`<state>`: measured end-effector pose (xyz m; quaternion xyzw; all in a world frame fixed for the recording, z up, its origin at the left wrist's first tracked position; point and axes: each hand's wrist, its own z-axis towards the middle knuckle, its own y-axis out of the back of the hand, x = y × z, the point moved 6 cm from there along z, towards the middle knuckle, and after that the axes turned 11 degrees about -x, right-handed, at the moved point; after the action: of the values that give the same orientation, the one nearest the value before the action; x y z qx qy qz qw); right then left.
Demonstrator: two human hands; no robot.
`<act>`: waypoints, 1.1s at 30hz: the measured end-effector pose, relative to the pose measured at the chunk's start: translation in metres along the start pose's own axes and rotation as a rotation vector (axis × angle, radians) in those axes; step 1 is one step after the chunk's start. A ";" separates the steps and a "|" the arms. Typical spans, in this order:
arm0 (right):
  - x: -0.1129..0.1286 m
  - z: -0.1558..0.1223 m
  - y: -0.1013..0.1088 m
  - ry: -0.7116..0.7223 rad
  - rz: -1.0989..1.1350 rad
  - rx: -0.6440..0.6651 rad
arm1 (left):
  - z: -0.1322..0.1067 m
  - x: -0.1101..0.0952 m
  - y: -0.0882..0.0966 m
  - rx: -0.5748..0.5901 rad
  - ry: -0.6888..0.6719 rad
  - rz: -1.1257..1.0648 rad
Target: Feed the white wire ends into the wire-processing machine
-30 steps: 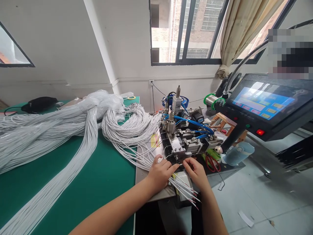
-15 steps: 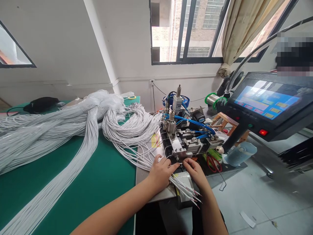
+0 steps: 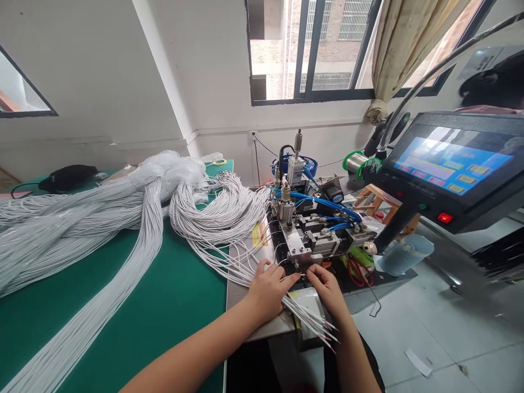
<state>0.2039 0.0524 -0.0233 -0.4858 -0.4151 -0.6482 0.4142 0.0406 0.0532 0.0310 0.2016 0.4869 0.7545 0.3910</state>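
Wire step: probably lining up one wire (image 3: 303, 274) at front of machine (image 3: 296, 243); next move calls for steady fingertips.
Wire spot: just before machine, between both hands' fingertips.
Right hand (image 3: 325, 285): before machine, pinching wire.
Left hand (image 3: 268, 289): before machine, over bundle (image 3: 307, 316), index stretched; grip can't tell.

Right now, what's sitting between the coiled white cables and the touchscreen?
In the head view, the metal machine with its blue tubes stands between the coiled white cables and the touchscreen, with a wooden stand and green-rimmed spool nearer the screen.
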 end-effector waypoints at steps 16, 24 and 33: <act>-0.019 -0.001 -0.012 -0.379 0.357 0.043 | 0.000 0.000 -0.003 0.049 -0.004 0.013; -0.019 -0.002 -0.010 -0.344 0.310 0.030 | 0.000 0.000 -0.002 0.029 -0.012 0.008; -0.015 -0.004 -0.008 -0.328 0.263 -0.003 | -0.001 -0.001 -0.002 0.036 -0.032 0.002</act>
<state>0.1979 0.0535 -0.0397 -0.6354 -0.4091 -0.5013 0.4214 0.0411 0.0523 0.0285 0.2210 0.4940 0.7427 0.3943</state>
